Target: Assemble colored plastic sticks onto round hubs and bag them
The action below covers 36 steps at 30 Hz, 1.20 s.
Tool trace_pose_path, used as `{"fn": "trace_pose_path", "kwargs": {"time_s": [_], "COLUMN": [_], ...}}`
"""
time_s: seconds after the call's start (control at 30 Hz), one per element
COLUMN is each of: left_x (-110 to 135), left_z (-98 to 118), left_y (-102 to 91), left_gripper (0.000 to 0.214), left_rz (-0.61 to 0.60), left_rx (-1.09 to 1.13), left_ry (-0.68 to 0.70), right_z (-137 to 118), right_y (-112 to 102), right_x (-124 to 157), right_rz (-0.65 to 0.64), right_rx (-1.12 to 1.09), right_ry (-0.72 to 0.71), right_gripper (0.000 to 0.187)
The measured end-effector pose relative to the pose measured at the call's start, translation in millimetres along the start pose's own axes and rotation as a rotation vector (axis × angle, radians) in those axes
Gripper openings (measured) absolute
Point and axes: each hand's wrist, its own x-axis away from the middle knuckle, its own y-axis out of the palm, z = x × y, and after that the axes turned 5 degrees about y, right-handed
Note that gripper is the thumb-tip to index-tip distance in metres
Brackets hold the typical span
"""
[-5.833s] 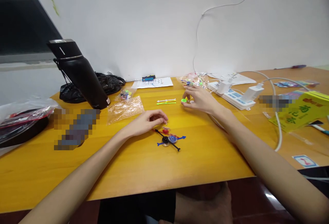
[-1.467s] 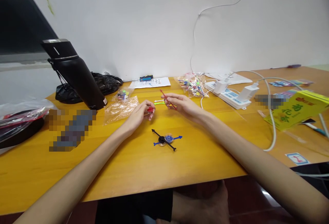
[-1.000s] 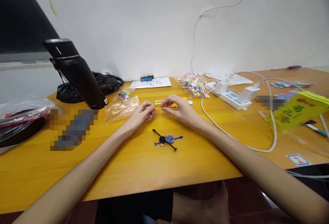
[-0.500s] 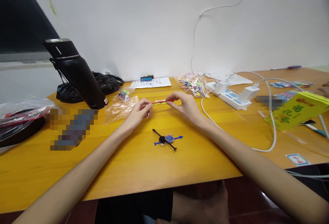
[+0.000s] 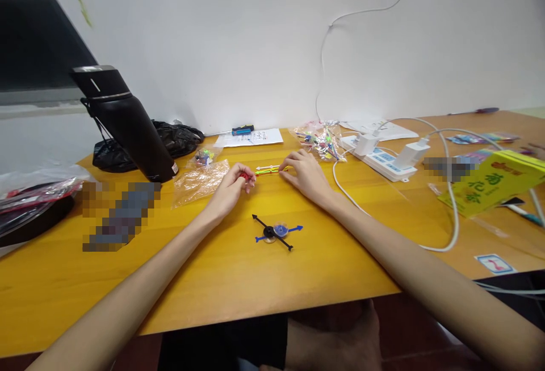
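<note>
A small red plastic piece (image 5: 244, 176) is pinched in the fingers of my left hand (image 5: 232, 186), which partly hide it. To its right, a white arrow (image 5: 266, 167) and a yellow-green arrow (image 5: 266, 173) lie side by side on the table. My right hand (image 5: 304, 175) is at their right ends, thumb and forefinger a little apart around them; I cannot tell whether it touches them. Nearer to me, a black arrow spinner (image 5: 269, 231) lies crossed over a blue arrow spinner (image 5: 281, 229), each with a clear round disc.
A bag of colourful parts (image 5: 321, 141) and a smaller bag (image 5: 204, 158) lie behind my hands. Left stands a black bottle (image 5: 131, 124). A power strip (image 5: 381, 161) with looping white cables and a yellow box (image 5: 496, 183) are right. Another person's hand (image 5: 534, 150) shows at the right edge.
The red arrow shaft that stretched between my hands no longer shows there; red is now seen only at my left fingers. My right hand has shifted slightly right, its fingers lower by the arrows.
</note>
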Motion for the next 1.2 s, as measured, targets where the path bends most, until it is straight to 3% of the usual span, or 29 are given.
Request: {"fn": "trace_pose_path", "kwargs": {"time_s": [0.33, 0.5, 0.7, 0.93, 1.2], "left_x": [5, 7, 7, 8, 8], "left_z": [-2, -1, -6, -5, -3], "left_y": [3.6, 4.6, 1.0, 0.9, 2.1], "left_gripper": [0.009, 0.015, 0.025, 0.031, 0.031], "left_rz": [-0.100, -0.105, -0.149, -0.251, -0.216], "left_rx": [-0.051, -0.028, 0.023, -0.027, -0.033], "left_ry": [0.019, -0.011, -0.026, 0.043, 0.015], "right_z": [3, -5, -38, -43, -41], "right_y": [10, 8, 0, 1, -2], "right_x": [-1, 1, 8, 10, 8], "right_rz": [-0.005, 0.020, -0.032, -0.066, -0.045], "right_rx": [0.055, -0.125, -0.402, -0.376, -0.409], "right_ry": [0.051, 0.010, -0.115, -0.165, -0.121], "right_gripper": [0.011, 0.014, 0.021, 0.020, 0.020]}}
